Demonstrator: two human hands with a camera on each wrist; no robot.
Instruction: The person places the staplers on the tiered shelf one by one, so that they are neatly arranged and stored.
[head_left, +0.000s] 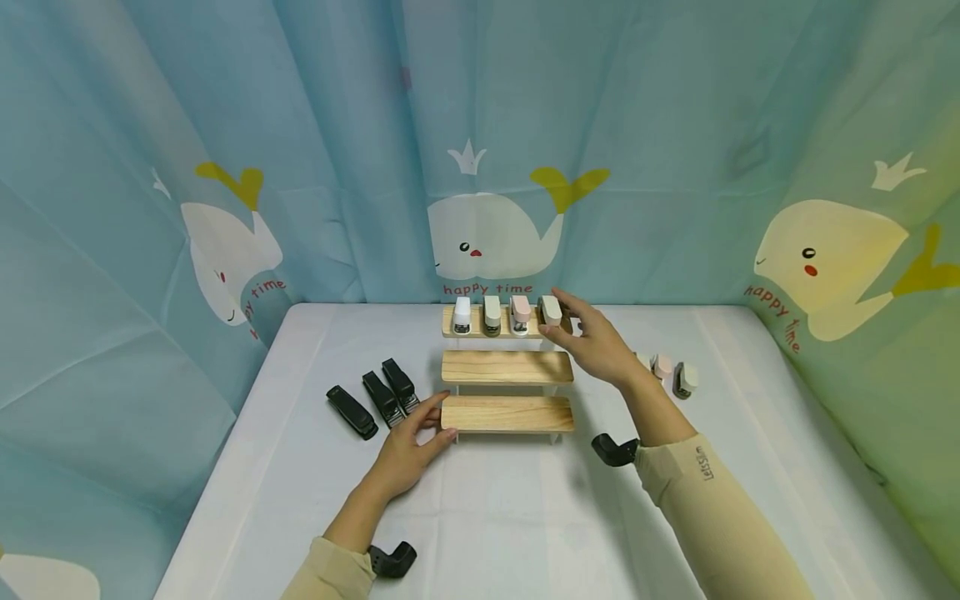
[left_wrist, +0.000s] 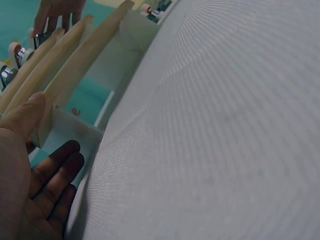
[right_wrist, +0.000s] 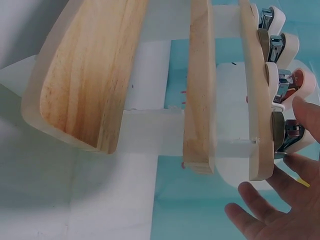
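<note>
A whale-print curtain (head_left: 480, 167) backs the white worktop (head_left: 510, 517). The right hand (head_left: 596, 343) pinches the rightmost mini stapler (head_left: 551, 311), standing upright at the right end of the wooden stepped shelf's (head_left: 507, 414) top tier. The left hand (head_left: 411, 446), fingers relaxed, touches the bottom tier's left end.

Three black staplers (head_left: 372, 397) lie side by side on the white tablecloth (head_left: 495, 517), left of the rack. A few small pale staplers (head_left: 675, 375) stand at the right. Backdrop — a blue curtain (head_left: 480, 150) printed with whales, reading "happy time".
</note>
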